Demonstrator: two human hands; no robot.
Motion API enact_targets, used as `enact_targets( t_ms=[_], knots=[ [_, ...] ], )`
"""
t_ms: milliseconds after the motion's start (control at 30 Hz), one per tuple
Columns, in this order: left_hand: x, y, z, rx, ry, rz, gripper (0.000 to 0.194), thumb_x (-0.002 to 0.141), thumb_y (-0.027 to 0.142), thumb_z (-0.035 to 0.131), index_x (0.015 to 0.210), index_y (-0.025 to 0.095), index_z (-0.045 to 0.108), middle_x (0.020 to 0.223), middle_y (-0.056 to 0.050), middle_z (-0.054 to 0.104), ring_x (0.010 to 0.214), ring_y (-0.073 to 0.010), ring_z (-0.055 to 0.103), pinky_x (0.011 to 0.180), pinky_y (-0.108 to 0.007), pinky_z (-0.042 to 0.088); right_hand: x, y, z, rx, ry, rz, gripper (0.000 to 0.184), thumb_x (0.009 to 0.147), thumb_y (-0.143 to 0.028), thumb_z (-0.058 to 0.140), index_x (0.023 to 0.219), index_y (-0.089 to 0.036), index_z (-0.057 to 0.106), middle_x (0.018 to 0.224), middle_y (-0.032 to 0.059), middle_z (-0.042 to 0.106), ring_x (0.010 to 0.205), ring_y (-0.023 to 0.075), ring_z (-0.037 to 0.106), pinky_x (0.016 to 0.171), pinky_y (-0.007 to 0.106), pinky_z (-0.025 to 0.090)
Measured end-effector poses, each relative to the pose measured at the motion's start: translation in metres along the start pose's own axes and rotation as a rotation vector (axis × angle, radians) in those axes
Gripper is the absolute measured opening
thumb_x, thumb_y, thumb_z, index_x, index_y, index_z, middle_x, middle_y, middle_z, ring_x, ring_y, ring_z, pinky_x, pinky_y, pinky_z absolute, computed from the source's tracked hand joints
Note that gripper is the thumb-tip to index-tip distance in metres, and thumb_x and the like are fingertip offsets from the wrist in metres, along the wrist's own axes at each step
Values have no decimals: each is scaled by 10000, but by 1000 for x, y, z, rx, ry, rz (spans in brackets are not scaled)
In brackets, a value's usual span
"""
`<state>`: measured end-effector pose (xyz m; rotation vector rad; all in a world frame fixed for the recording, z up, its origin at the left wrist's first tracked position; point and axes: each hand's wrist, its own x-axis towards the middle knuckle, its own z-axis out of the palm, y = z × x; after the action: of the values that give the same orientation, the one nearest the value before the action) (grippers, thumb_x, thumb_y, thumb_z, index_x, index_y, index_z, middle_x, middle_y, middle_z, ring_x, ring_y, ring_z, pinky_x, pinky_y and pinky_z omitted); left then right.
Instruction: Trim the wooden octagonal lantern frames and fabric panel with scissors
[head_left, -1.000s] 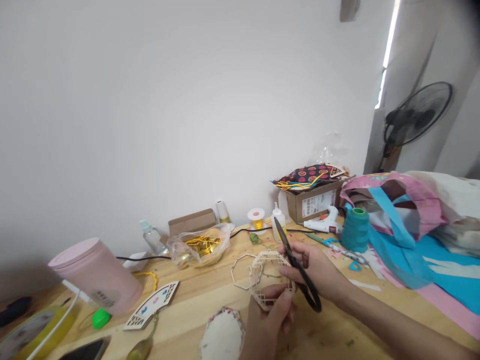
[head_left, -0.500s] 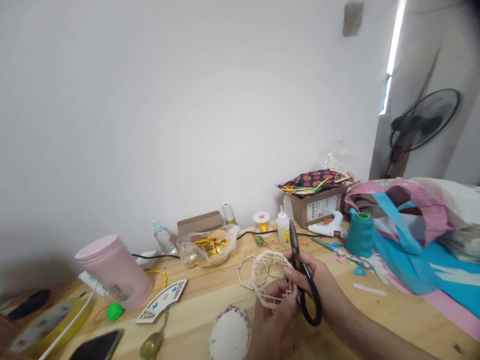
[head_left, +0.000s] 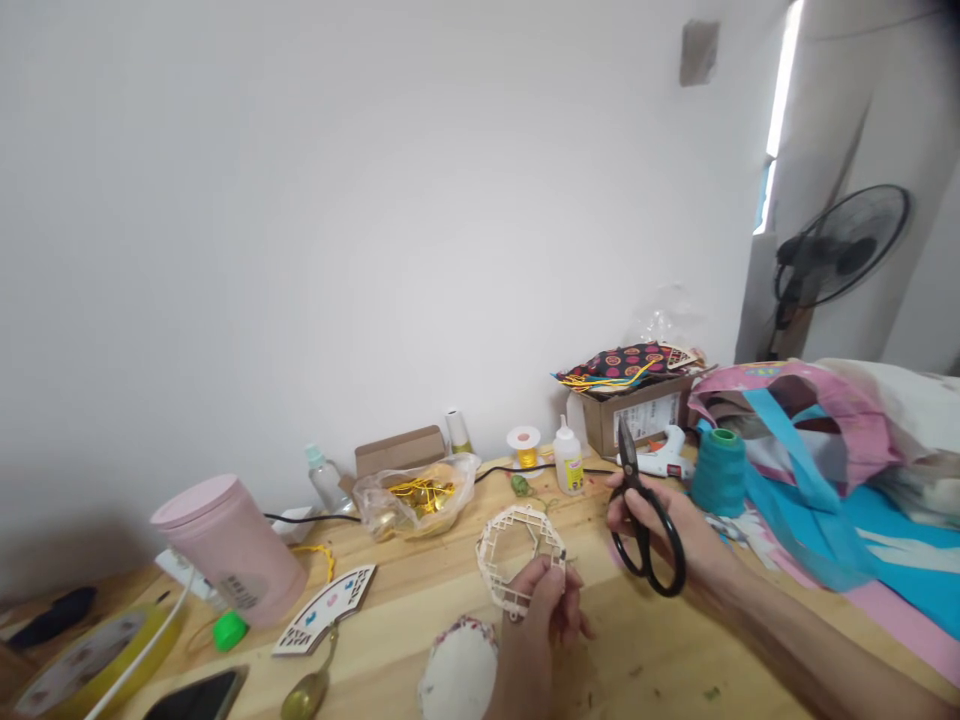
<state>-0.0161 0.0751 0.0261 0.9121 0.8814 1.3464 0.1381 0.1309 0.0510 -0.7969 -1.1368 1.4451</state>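
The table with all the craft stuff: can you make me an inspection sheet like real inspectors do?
Surface: wooden tabletop, with small scraps near the front right.
Job's things: octagonal lattice frame and black scissors, both in hand.
Clutter: pink lidded cup, phone, glue bottle, glue gun, teal thread cone.
Hands: left hand pinches the frame; right hand holds the scissors, blades pointing up.
Cables: black cable along the back; white cable crosses the yellow tape roll.
Surroundings: pale wall behind; black fan at far right.
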Motion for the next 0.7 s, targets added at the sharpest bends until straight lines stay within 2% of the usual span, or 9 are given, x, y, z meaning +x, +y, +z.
enact_targets(
  t_ms=[167,300,367,500,567,700],
  knots=[
    [0,-1,0,-40,12,5,217,760,278,470,589,148,499,445,68,402,385,-58,328,475,-226,396,-10,9,-7,-214,-217,42,413,677,-532,568,864,-192,427,637,-19,526,514,94,434,466,218,327],
    [1,0,1,-31,50,-7,238,781,286,437,576,164,439,465,65,406,410,-62,349,467,-207,369,-18,8,-8,-398,-381,6,419,700,-565,497,865,-186,431,635,-22,461,544,109,406,471,227,303],
    [1,1,1,19,62,-13,255,798,302,412,579,170,422,476,62,404,432,-69,372,467,-200,350,-22,1,-7,-559,-381,-22,317,738,-488,475,847,-191,450,654,-18,457,564,117,416,492,230,322],
    [1,2,2,196,79,22,292,822,350,371,593,172,411,481,63,398,441,-67,360,446,-190,293,-29,-9,0,-1159,-262,-129,120,694,-329,556,723,-218,523,668,-8,531,606,154,485,534,251,344],
    [1,2,3,212,96,31,286,817,365,375,610,172,415,477,67,397,424,-60,323,425,-185,268,-31,-5,2,-1381,-225,-206,105,694,-321,562,730,-224,550,715,8,566,633,177,529,538,262,350],
    [4,-1,3,103,103,34,281,811,361,386,605,173,414,468,68,408,412,-59,343,442,-194,305,-30,8,0,-1596,-180,-382,135,753,-322,496,805,-215,560,761,40,594,646,201,579,516,273,363]
  ],
)
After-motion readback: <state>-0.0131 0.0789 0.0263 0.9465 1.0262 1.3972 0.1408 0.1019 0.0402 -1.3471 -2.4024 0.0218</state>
